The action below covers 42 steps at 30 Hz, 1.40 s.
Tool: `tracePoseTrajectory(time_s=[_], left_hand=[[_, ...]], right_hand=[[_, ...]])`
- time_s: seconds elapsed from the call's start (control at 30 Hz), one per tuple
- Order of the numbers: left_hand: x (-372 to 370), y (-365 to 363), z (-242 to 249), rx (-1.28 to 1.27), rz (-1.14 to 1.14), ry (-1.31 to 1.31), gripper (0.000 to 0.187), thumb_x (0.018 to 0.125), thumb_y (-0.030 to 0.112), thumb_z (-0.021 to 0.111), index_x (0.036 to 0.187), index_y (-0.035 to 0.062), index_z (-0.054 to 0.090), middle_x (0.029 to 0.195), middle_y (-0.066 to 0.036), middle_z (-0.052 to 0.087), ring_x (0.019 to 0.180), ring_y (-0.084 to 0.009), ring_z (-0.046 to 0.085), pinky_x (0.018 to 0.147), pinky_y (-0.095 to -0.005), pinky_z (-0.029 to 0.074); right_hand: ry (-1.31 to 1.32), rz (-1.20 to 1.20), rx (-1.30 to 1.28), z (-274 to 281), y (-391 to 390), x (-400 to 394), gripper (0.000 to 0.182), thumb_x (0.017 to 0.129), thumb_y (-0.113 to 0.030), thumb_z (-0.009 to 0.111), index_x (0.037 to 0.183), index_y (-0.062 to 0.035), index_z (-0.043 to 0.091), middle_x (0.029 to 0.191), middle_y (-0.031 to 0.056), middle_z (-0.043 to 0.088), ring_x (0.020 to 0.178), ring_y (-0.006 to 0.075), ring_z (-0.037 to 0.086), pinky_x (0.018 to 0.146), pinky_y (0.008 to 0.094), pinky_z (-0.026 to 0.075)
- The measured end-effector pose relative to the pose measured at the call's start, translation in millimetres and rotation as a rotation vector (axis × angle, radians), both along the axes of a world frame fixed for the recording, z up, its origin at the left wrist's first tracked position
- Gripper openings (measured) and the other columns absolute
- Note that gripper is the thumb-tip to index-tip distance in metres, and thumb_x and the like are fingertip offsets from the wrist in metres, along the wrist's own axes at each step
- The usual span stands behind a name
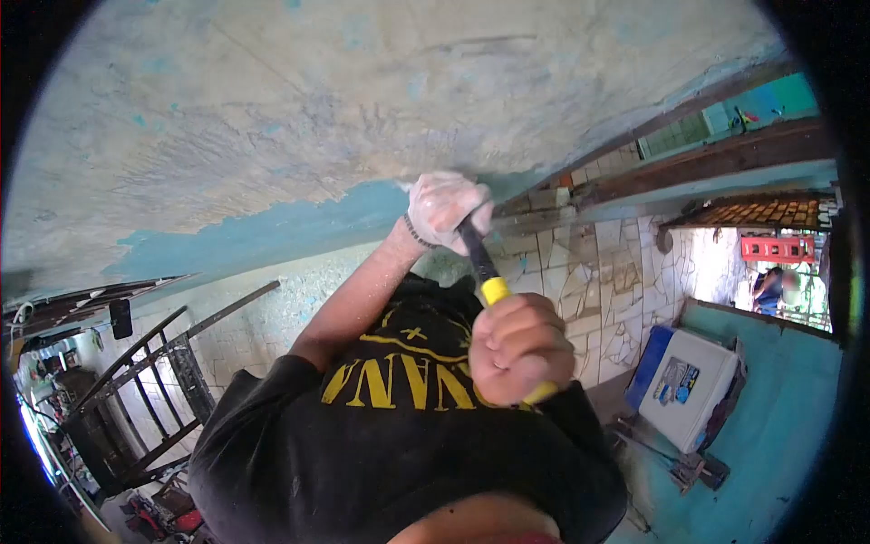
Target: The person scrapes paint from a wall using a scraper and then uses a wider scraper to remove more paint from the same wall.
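My left hand (447, 207), coated in white dust and with a bracelet at the wrist, is closed around the far end of a tool with a black-and-yellow handle (482, 259). It is right against the wall (299, 118), and the tool's head is hidden there. My right hand (521, 352) is wrapped round the yellow grip nearer my chest. Around the left hand the wall surface is patchy pale grey and scratched, with a strip of light blue paint (272, 227) below it.
At the right a white-and-blue box (684, 390) stands on a blue surface, with metal tools (693, 467) beside it. A dark metal frame with bars (159, 390) is at the left. Beyond an opening at the right are a person (768, 288) and a red crate (777, 249).
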<state>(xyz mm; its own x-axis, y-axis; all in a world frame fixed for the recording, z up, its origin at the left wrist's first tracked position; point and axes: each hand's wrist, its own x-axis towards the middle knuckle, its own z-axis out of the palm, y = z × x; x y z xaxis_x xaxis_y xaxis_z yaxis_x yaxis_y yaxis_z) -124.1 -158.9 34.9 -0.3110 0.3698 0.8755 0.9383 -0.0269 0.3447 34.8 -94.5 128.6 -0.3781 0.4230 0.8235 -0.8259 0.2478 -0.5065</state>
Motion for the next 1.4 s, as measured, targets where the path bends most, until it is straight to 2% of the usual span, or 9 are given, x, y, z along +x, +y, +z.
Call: tracePoseTrajectory(time_s=[0.13,0.33,0.57,0.67,0.83,0.97,1.23,1.33,1.4], left_hand=[[-7,-8,-33,0.026,0.002,-0.026,0.007,0.083,0.003,0.066,0.087,0.0010,0.062,0.070,-0.012,0.064,0.056,-0.0293,0.064,0.057,-0.0384,0.055],[-3,-7,24,0.143,-0.066,0.093,0.012,0.079,0.001,0.066,0.091,-0.0005,0.063,0.067,-0.010,0.062,0.053,-0.0289,0.064,0.055,-0.0374,0.055],[-10,-19,-68,0.021,0.012,-0.102,0.015,0.077,0.000,0.062,0.092,0.0013,0.061,0.066,-0.009,0.062,0.053,-0.0292,0.062,0.054,-0.0386,0.053],[-8,-15,-48,0.114,-0.025,-0.064,0.019,0.074,0.007,0.069,0.091,0.0029,0.063,0.062,-0.005,0.056,0.049,-0.0268,0.058,0.050,-0.0389,0.049],[-7,-11,-2,0.212,-0.078,0.029,0.023,0.071,0.009,0.073,0.091,0.0033,0.063,0.061,-0.003,0.055,0.048,-0.0244,0.057,0.047,-0.0368,0.046],[-15,-14,-71,0.183,-0.032,-0.065,0.024,0.068,0.003,0.068,0.091,0.0025,0.063,0.059,-0.004,0.052,0.048,-0.0264,0.057,0.047,-0.0387,0.047],[-8,-15,-2,0.189,-0.191,0.000,0.023,0.066,0.006,0.071,0.088,0.0025,0.062,0.059,-0.005,0.052,0.048,-0.0282,0.055,0.049,-0.0397,0.047],[-10,-14,-43,0.160,-0.138,-0.055,0.028,0.067,0.013,0.076,0.089,0.0030,0.060,0.057,-0.005,0.052,0.049,-0.0294,0.056,0.049,-0.0401,0.046],[-16,-13,-78,0.105,-0.124,-0.130,0.029,0.067,0.013,0.073,0.090,0.0031,0.059,0.056,-0.006,0.051,0.048,-0.0315,0.055,0.049,-0.0411,0.047]], right_hand=[[0.138,0.086,0.043,-36,-6,-16,0.018,0.097,-0.006,0.057,0.085,-0.0015,0.044,0.063,0.0086,0.058,0.045,0.0213,0.058,0.042,0.0360,0.052],[0.101,-0.019,0.017,5,-17,8,0.021,0.100,-0.016,0.057,0.083,-0.0050,0.049,0.059,0.0048,0.051,0.045,0.0171,0.051,0.041,0.0325,0.045],[0.068,-0.044,0.042,-41,-29,-29,0.024,0.096,-0.005,0.059,0.077,-0.0066,0.045,0.057,0.0036,0.047,0.044,0.0161,0.048,0.040,0.0299,0.040],[-0.059,-0.051,0.256,-24,-14,-10,0.026,0.097,-0.006,0.058,0.075,-0.0073,0.044,0.058,0.0029,0.047,0.043,0.0161,0.047,0.040,0.0288,0.040],[0.129,-0.046,0.027,4,-37,-5,0.028,0.100,-0.012,0.053,0.073,-0.0077,0.043,0.057,0.0018,0.045,0.044,0.0160,0.048,0.040,0.0278,0.041],[0.181,0.035,0.090,-54,-37,-29,0.014,0.091,0.003,0.060,0.087,-0.0011,0.047,0.065,0.0079,0.059,0.047,0.0188,0.055,0.044,0.0359,0.051],[0.169,-0.023,0.104,-15,-36,1,0.011,0.092,-0.004,0.062,0.089,-0.0028,0.051,0.067,0.0071,0.061,0.050,0.0193,0.061,0.045,0.0347,0.052],[0.094,-0.113,0.151,-32,-44,-10,0.030,0.095,-0.007,0.057,0.067,-0.0082,0.045,0.059,0.0039,0.052,0.045,0.0179,0.054,0.042,0.0296,0.043],[0.047,-0.157,0.208,-64,-43,-25,0.017,0.089,-0.002,0.060,0.077,-0.0057,0.049,0.062,0.0067,0.056,0.046,0.0210,0.056,0.044,0.0344,0.047]])
